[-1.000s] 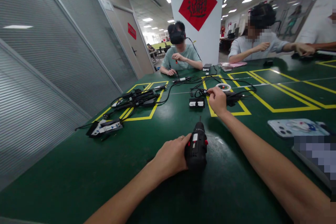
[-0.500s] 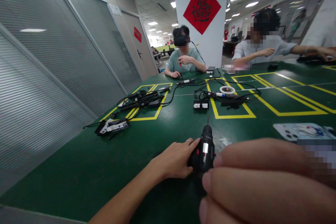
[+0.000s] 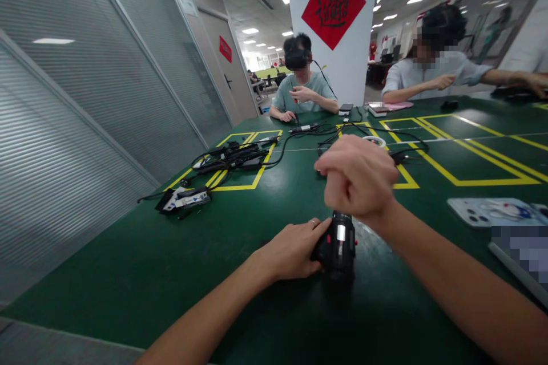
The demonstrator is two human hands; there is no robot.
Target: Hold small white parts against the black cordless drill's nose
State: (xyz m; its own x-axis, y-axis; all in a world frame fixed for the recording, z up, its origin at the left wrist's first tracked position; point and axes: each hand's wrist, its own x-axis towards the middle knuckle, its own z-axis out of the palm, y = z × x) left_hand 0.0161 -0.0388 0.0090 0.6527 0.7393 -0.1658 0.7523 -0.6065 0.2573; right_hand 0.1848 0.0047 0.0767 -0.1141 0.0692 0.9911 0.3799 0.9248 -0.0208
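A black cordless drill (image 3: 341, 254) lies on the green table (image 3: 128, 274), its chuck pointing away from me. My left hand (image 3: 291, 250) is wrapped round its grip from the left, with a ring on one finger. Above the chuck, my right hand (image 3: 362, 177) is held with its fingers curled and closed. It covers the front of the drill, so the bit does not show. Whatever those fingers hold, if anything, is hidden.
Black tools and cables (image 3: 233, 155) lie left inside yellow tape. Behind my right hand are more cables and a white ring (image 3: 374, 141). A phone (image 3: 492, 212) lies at the right. Two people (image 3: 306, 91) sit across the table.
My right hand has moved from close in front of the camera, forward to above the drill's chuck, covering the bit seen before. My left hand stays on the drill.
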